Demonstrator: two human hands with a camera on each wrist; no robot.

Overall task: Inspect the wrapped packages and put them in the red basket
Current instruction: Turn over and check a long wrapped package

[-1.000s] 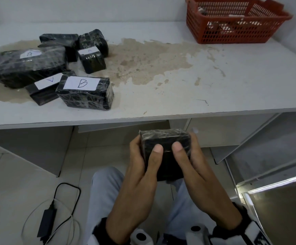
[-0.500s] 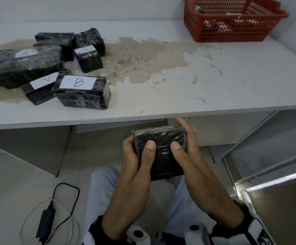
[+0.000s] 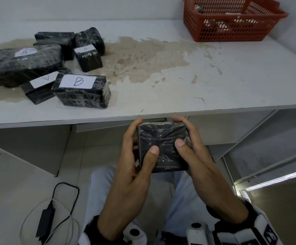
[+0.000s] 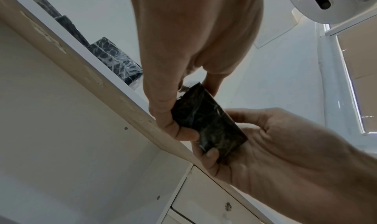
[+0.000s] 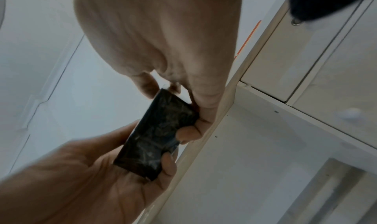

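Note:
I hold a small black plastic-wrapped package in both hands, just below the table's front edge. My left hand grips its left side with the thumb on the near face. On the other side my right hand grips it, thumb on the face and fingers curled over the far edge. No label shows on the face toward me. From the left wrist the package sits between the two hands, as it does from the right wrist. The red basket stands at the table's far right with some items inside.
Several black wrapped packages lie at the left of the white table, among them one labelled B, a long one and a small cube. A brown stain spreads across the middle. A charger with cable lies on the floor.
The package has risen a little toward the table edge and turned, so its broad face points at me. My right fingers have curled over its far edge.

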